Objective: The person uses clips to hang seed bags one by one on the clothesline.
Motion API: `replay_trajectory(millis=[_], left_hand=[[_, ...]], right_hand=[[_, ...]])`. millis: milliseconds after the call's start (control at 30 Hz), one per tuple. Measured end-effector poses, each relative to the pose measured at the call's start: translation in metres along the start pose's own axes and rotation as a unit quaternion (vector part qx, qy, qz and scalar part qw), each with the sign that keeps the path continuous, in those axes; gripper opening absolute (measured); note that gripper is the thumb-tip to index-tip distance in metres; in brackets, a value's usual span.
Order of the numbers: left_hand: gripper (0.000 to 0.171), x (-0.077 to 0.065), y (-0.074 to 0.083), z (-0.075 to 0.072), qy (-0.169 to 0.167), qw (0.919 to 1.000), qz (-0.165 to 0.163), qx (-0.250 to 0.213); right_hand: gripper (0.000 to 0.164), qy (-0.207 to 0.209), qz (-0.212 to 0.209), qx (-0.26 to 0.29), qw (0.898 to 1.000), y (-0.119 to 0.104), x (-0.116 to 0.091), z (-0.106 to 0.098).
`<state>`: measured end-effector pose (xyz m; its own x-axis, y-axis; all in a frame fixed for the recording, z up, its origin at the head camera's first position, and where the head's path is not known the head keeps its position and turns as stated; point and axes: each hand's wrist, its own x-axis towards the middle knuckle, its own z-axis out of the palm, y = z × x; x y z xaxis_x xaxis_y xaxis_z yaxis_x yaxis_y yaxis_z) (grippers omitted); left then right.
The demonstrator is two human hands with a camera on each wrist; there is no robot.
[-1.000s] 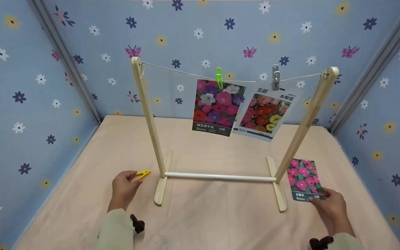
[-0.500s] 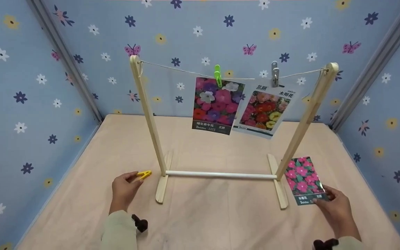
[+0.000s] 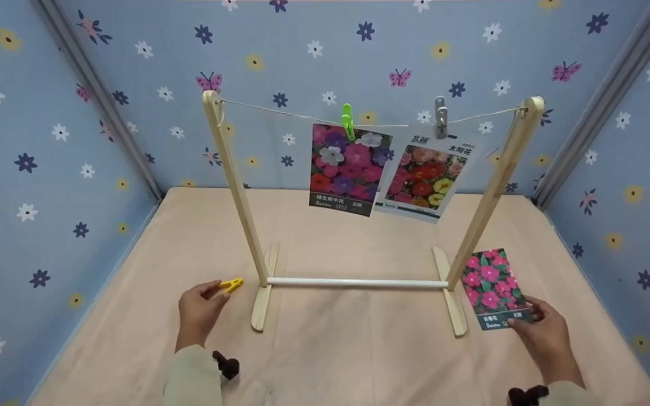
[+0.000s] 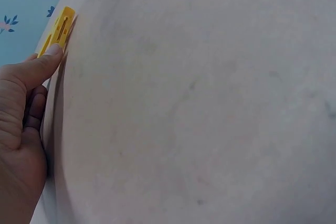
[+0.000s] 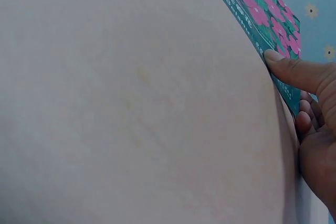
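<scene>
My left hand (image 3: pixel 200 311) pinches a yellow clothespin (image 3: pixel 231 285) between thumb and fingers, left of the wooden stand's left foot. In the left wrist view the thumb lies along the clothespin (image 4: pixel 62 29). At the right, my right hand (image 3: pixel 545 330) grips the lower right corner of a seed packet (image 3: pixel 490 285) with pink flowers and a dark green band. Its thumb lies on the packet's front (image 5: pixel 262 17) in the right wrist view. The packet's upper left edge comes close to the stand's right post (image 3: pixel 494 197).
A string (image 3: pixel 277 111) runs between the posts. On it hang a purple-pink flower packet (image 3: pixel 348 169) under a green clothespin (image 3: pixel 347 121) and a white-edged packet (image 3: pixel 424 175) under a grey clothespin (image 3: pixel 441 117). A white rod (image 3: pixel 359 283) joins the stand's feet low down.
The seed packet in my right hand has tilted slightly to the left, and that hand has shifted a little right. My left hand stays nearly still with the clothespin. The view has shifted slightly.
</scene>
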<state>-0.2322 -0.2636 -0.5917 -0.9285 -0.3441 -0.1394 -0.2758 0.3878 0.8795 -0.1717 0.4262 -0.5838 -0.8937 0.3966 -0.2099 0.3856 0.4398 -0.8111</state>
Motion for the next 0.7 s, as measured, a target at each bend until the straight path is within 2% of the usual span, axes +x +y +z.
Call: replay_trajectory(millis=[233,400,600,700], left_hand=[[0.042,-0.001,-0.0021,-0.0013,-0.002,1.0,0.0,-0.007],[0.042,0.0,-0.0012,-0.0009,-0.006,0.9999,-0.004,-0.011],[0.043,0.0001,-0.0018,-0.0013,-0.007,0.9999,-0.005,-0.007],[0.042,-0.0009,-0.0014,-0.002,-0.005,1.0,0.006,-0.002]], right_hand=[[0.086,-0.003,0.039,0.012,0.999,-0.0031,0.0026,0.0012],[0.082,0.005,0.064,0.023,0.998,-0.0053,0.0028,-0.0002],[0.077,0.024,0.055,0.054,0.997,-0.0011,-0.0007,0.0004],[0.072,0.035,0.047,0.071,0.996,0.0009,-0.0022,-0.0009]])
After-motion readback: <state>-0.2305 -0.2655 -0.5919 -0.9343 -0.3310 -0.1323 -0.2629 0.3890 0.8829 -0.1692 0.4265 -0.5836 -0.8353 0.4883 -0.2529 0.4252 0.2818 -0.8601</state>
